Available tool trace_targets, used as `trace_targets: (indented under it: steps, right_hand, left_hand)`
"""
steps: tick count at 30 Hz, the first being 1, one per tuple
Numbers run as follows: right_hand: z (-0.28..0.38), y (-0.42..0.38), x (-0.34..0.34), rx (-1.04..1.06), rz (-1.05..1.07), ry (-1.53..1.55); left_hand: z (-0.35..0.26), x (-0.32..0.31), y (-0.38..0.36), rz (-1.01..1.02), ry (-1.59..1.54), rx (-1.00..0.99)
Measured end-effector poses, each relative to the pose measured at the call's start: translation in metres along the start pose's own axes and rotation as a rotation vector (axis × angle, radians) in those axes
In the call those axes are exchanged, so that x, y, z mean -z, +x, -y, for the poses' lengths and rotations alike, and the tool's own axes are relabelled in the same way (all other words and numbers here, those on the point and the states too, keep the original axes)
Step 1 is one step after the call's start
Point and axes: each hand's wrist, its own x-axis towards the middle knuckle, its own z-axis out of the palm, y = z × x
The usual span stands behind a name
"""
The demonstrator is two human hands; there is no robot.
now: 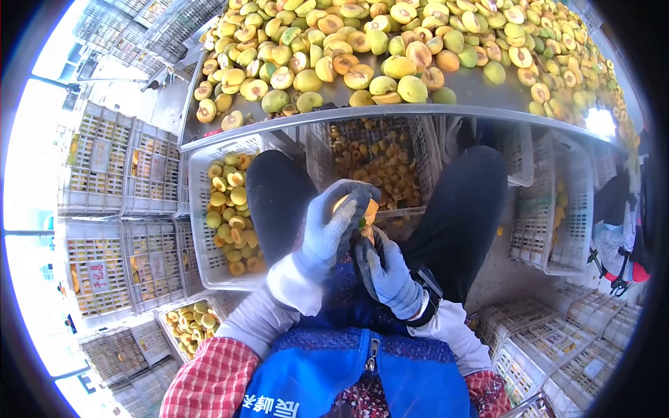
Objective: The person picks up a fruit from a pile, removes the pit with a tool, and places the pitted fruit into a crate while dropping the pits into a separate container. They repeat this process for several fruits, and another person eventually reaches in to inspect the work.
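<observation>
Left hand: gloved left hand [334, 223], grey knit, raised over the lap; grip clamped round a peach [364, 207], fingers curled over its top.
Right hand: gloved right hand [390, 275], just below and beside the left; fingertips reach up to the underside of the fruit. Grip looks closed on something small and dark; cannot tell what.
Peach: orange-yellow, held between both hands above the knees, in front of the table edge. Mostly hidden by the left glove; only the right side shows.
Table: metal table [481, 94] across the top of view, raised rim toward the person; carries a wide heap of peaches [390, 49], some whole and yellow-green, many halved with the cut face up.
Crate at left knee: white plastic crate [202, 258] under the table, holds halved and whole peaches.
Crate ahead: middle crate [414, 139] between the knees, under the table rim; holds small darker orange-brown pieces.
Crate at right: right crate [571, 223] beside the right leg; contents hard to make out.
Stacks: stacked crates [118, 174] at far left, fruit showing through the mesh.
Clothing: blue apron [348, 376], checked red sleeves, dark trousers.
</observation>
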Motion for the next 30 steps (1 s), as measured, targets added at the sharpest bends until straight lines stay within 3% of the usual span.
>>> trace_targets:
  steps: [2,4,6,8,9,11,16,18,19,21,22,24,25,26,27,28,29,30]
  right_hand:
    - [-0.006,-0.004,0.001,0.086,-0.033,0.020]
    - [0.016,0.002,0.017,-0.783,0.209,1.076]
    - [0.031,0.013,0.022,-0.880,0.243,1.044]
    - [0.032,0.014,0.022,-1.009,0.317,1.203]
    - [0.028,0.012,0.023,-1.007,0.318,1.203]
    - [0.012,0.006,0.023,-1.106,0.474,1.728]
    - [0.013,-0.001,0.020,-1.051,0.522,1.676]
    - [0.017,-0.001,0.018,-1.071,0.501,1.617]
    - [0.018,-0.001,0.016,-1.068,0.531,1.761]
    - [0.016,0.001,0.015,-1.052,0.567,1.899]
    - [0.011,0.000,0.012,-0.971,0.633,1.989]
    - [0.005,0.004,0.013,-0.725,0.815,2.171]
    - [0.003,0.008,0.017,-0.674,0.755,2.197]
    - [0.001,0.011,0.021,-0.619,0.692,2.221]
    - [-0.013,0.009,0.024,-0.646,0.540,2.206]
    - [-0.027,0.007,0.029,-0.853,0.297,2.039]
    - [-0.051,0.003,0.028,-0.951,0.281,2.081]
    - [-0.051,0.009,0.025,-1.051,0.268,2.120]
  left_hand:
    - [-0.008,0.001,0.004,0.045,0.013,0.013]
    - [-0.010,0.002,0.005,0.090,0.022,0.027]
    - [-0.008,0.003,0.008,0.116,0.086,-0.008]
    - [-0.013,0.001,0.008,0.123,0.165,-0.026]
    - [-0.013,0.002,0.009,0.145,0.177,-0.031]
    - [-0.012,0.005,0.010,0.180,0.155,-0.009]
    - [-0.010,0.007,0.006,0.181,0.417,-0.163]
    - [-0.009,0.009,0.004,0.163,0.287,-0.111]
    - [-0.008,0.009,0.001,0.161,0.288,-0.110]
    - [-0.004,0.006,0.000,0.183,-0.099,0.164]
    - [0.001,0.006,0.000,0.182,-0.099,0.163]
    - [0.011,0.003,-0.001,0.007,-0.648,0.459]
    - [0.005,-0.014,-0.010,-0.294,-0.402,0.338]
    - [0.011,-0.004,-0.009,-0.300,-0.400,0.336]
    - [0.020,0.016,-0.005,-0.153,-0.584,0.392]
    - [0.023,0.032,-0.002,-0.002,-0.767,0.449]
    - [0.012,0.040,-0.004,0.353,-0.987,0.437]
    - [0.012,0.038,-0.006,0.346,-0.986,0.432]
